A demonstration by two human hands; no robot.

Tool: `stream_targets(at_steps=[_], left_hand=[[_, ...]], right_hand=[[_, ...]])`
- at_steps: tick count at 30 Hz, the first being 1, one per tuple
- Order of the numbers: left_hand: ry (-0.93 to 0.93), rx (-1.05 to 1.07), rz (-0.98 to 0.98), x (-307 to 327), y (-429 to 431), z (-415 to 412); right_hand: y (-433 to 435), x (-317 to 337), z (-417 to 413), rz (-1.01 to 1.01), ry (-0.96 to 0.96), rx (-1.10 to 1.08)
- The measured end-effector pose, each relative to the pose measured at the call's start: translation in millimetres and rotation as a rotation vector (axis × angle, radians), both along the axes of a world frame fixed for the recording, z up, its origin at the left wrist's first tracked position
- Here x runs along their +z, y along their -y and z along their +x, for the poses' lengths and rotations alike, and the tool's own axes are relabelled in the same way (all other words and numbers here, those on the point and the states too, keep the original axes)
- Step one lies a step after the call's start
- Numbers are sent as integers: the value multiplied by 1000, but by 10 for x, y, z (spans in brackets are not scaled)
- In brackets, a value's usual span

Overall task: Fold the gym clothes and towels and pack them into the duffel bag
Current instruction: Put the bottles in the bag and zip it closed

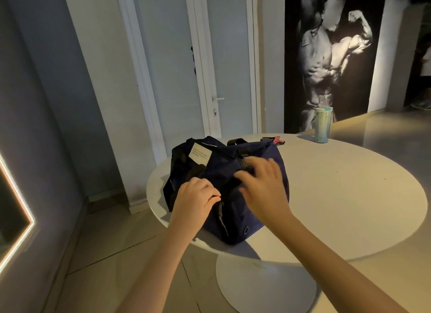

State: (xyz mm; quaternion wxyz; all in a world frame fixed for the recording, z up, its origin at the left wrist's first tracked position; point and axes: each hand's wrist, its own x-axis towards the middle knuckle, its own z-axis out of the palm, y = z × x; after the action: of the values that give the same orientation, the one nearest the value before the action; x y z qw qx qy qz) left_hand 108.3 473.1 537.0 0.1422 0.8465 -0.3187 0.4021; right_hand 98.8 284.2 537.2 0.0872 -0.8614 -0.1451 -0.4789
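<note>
Centrally, navy duffel bag [221, 169] on round table [338, 196], label [201, 154] print illegible, left hand [194, 196] pinching it, right hand [263, 184] grip apart.

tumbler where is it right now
Head view: the tumbler stands at the far edge of the table, right of the duffel bag and apart from it.

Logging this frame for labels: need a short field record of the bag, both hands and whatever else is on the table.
surface: round white table
bag: navy duffel, on the table's left part, white label on top
left hand: grips the duffel's near edge by the zipper
right hand: fingers spread over the duffel's top, blurred
behind bag: pink and black item, partly hidden
far edge: lidded tumbler, apart from the duffel
bag contents: not visible
</note>
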Motion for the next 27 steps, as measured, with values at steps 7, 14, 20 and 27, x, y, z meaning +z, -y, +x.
stream_targets(at_steps=[7,14,20,27], left_hand=[[-18,-9,15,-148,3,-42],[-126,14,248,-757,75,-146],[-231,96,199,-993,187,-168],[-209,161,301,-1043,223,-212]], right_hand=[[-115,-17,112,-180,-77,58],[-106,14,147,-80,-110,98],[-64,-18,136,-50,-163,96],[-98,-54,75,-44,-185,108]])
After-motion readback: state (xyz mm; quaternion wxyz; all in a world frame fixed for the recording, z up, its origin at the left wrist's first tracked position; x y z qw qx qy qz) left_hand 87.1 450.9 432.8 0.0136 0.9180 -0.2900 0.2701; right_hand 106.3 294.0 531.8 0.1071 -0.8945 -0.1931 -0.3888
